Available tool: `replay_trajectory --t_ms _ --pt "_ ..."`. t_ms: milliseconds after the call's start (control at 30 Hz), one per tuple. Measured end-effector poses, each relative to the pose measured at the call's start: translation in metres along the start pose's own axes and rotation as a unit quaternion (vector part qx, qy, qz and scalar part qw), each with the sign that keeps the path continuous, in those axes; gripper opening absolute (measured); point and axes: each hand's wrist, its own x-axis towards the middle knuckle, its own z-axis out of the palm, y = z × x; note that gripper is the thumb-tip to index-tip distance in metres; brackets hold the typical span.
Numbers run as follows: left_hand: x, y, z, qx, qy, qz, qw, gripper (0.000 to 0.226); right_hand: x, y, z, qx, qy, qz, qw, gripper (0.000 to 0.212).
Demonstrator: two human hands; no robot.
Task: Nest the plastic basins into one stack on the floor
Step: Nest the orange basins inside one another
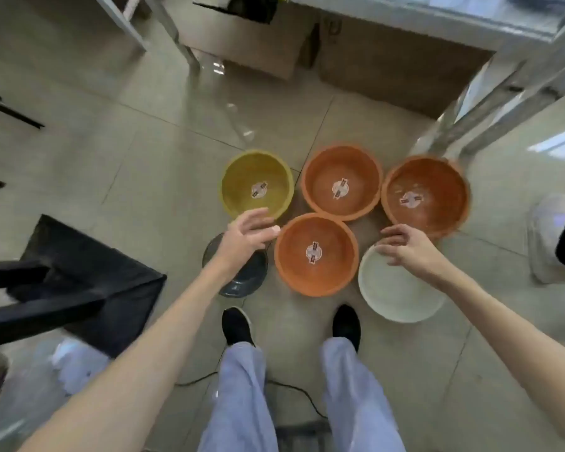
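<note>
Several plastic basins sit side by side on the tiled floor, none nested. A yellow basin [257, 184] is at the back left, an orange basin [341, 182] beside it, and a darker orange basin [426, 195] at the right. Another orange basin [315, 254] sits in front, between a dark grey basin [245, 275] and a white basin [398, 288]. My left hand [248, 234] hovers open above the grey basin, near the yellow one's rim. My right hand [405, 244] is open, fingers curled over the white basin's far rim.
My two black shoes [237, 324] stand just behind the basins. A black stool [79, 282] stands at the left. Cardboard boxes [388, 63] and metal table legs [490, 119] lie beyond the basins. Another person's white shoe [548, 243] is at the right. A cable [294, 389] trails between my legs.
</note>
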Motion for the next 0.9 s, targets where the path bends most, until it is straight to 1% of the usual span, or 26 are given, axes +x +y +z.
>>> replay_trajectory --t_ms 33,133,300,433,500,567,633,700,767,833,900 --pt "0.015 -0.017 0.004 -0.005 0.003 -0.012 1.000 0.053 0.016 0.018 0.014 -0.005 -0.001 0.018 1.000 0.048" --pt "0.070 -0.072 0.012 0.035 -0.002 -0.024 0.999 0.051 0.072 0.071 0.053 -0.023 0.019 0.051 0.998 0.055" --pt "0.162 -0.162 0.029 0.114 -0.002 -0.048 0.992 0.056 0.155 0.131 0.112 -0.057 0.087 0.101 0.990 0.050" --pt "0.230 -0.216 0.053 0.176 0.019 -0.081 0.981 0.067 0.228 0.164 0.142 -0.137 0.130 0.066 0.980 0.042" --pt "0.260 -0.233 0.069 0.198 0.023 -0.102 0.975 0.068 0.257 0.174 0.155 -0.179 0.144 0.068 0.971 0.043" --pt "0.284 -0.246 0.083 0.221 0.016 -0.113 0.969 0.058 0.280 0.183 0.166 -0.200 0.150 0.076 0.965 0.048" --pt "0.300 -0.258 0.095 0.241 0.013 -0.118 0.963 0.045 0.295 0.193 0.173 -0.197 0.149 0.090 0.965 0.047" --pt "0.308 -0.270 0.100 0.260 0.024 -0.119 0.958 0.038 0.300 0.200 0.177 -0.188 0.165 0.091 0.964 0.038" --pt "0.309 -0.278 0.100 0.268 0.031 -0.116 0.956 0.036 0.296 0.202 0.175 -0.183 0.191 0.071 0.962 0.029" --pt "0.296 -0.275 0.095 0.271 0.011 -0.111 0.956 0.033 0.281 0.200 0.169 -0.171 0.198 0.053 0.964 0.024" --pt "0.276 -0.260 0.086 0.269 -0.009 -0.093 0.958 0.025 0.255 0.197 0.155 -0.141 0.197 0.042 0.969 0.021"
